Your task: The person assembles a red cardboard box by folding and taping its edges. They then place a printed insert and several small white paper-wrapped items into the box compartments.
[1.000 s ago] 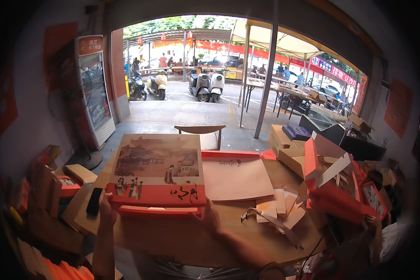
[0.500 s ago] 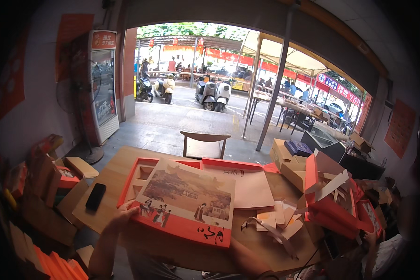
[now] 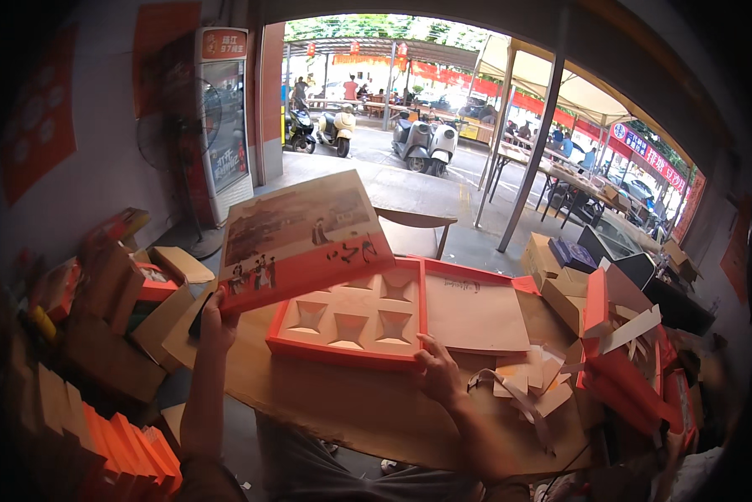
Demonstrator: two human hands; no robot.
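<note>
The person's left hand [image 3: 218, 320] holds a printed lid [image 3: 309, 238] tilted above a red compartmented box [image 3: 342, 357] on the wooden table [image 3: 342, 406], while the right hand [image 3: 439, 368] touches the box's near right corner.

L hand [image 3: 215, 321] & R hand [image 3: 439, 370] bare, forearms [image 3: 204, 406] too; dk sleeves [image 3: 209, 480], grey trousers [image 3: 330, 468].

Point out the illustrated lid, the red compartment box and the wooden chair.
Illustrated lid [image 3: 302, 236], head view: middle of its printed top.
Red compartment box [image 3: 351, 358], head view: its front wall.
Wooden chair [image 3: 417, 220], head view: its back rail.
</note>
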